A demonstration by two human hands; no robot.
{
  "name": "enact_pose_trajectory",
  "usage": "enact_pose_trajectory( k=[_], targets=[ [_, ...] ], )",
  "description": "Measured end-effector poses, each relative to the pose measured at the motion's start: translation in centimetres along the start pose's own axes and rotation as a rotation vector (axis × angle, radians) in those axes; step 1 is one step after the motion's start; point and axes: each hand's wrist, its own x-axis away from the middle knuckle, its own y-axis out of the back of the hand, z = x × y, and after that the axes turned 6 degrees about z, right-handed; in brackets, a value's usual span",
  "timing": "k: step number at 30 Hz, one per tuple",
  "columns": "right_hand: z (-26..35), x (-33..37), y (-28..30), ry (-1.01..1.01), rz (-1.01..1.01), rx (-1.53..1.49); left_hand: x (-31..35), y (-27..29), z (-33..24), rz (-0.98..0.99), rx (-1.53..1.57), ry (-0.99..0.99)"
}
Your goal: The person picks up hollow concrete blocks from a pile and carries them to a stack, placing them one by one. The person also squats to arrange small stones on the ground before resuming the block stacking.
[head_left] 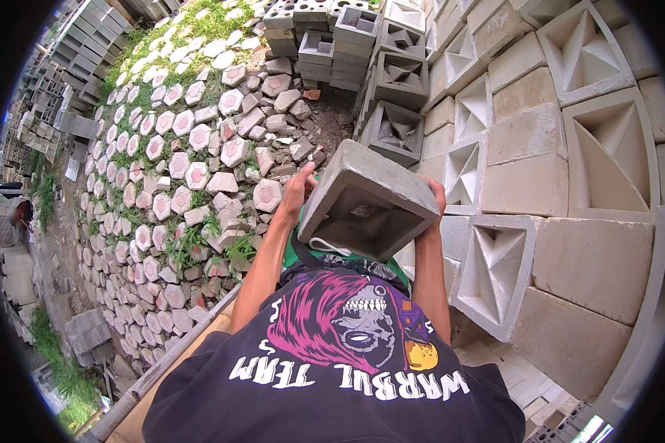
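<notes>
Fingers (304, 176) of my left hand (295, 195) and right hand (434, 203) are clamped on opposite sides of the hollow grey block (380, 176), tilted in front of me. I'd press evenly from these 2 sides, wrists firm, and keep its corners clear of the stacked blocks (528, 134) on my right; hexagonal pavers (197, 176) lie to my left.

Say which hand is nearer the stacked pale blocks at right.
Right. The right hand holds the hollow grey block by its right side, toward the stacked pale blocks; the left hand holds its left side, farther from them.
</notes>
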Motion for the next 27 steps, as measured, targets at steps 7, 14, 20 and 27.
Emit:
enact_pose_trajectory(
  k=[7, 14, 20, 27],
  targets=[
    [3.2, -4.0, 0.8, 0.016, -0.153, -0.087, -7.6, -5.2, -5.3, 0.168, -0.314, 0.033],
    [2.6, -11.6, 0.3, 0.083, -0.294, -0.151, -18.7, -4.6, -6.7, 0.230, -0.388, 0.133],
    [2.9, -17.7, -4.0, -0.034, -0.500, -0.127, -24.9, -2.7, -7.0, 0.165, -0.311, 0.387],
    [0.9, -22.8, -0.7, -0.093, -0.475, 0.299, -29.3, -2.2, -4.4, 0.067, -0.141, 0.553]
  ],
)
